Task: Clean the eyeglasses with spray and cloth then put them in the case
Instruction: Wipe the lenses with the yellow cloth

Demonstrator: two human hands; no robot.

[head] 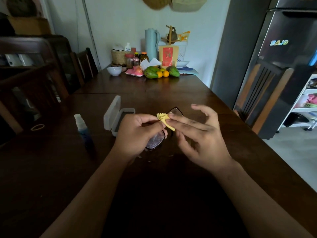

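A person's forearms (85, 194) are reaching over a dark wooden table (171, 93). At left, a rubber band (37, 127) is lying near an upright spray bottle (82, 126), with a clear case (118, 117) sitting open just right of it. The left hand (135, 134) is gripping the eyeglasses (155, 140) above the table, right of the case. The right hand (202, 134) is pinching a yellow cloth (165, 121) at the far lens, its other fingers spread.

The cloth (165, 121) is pale yellow with a zigzag edge. The eyeglasses (155, 140) have a black frame. The case (112, 114) is cloudy clear plastic, dark-lined inside. The spray bottle (84, 130) is deep blue under a white cap. The table (171, 90) is dark brown wood; the fruit (151, 73) is green and orange.
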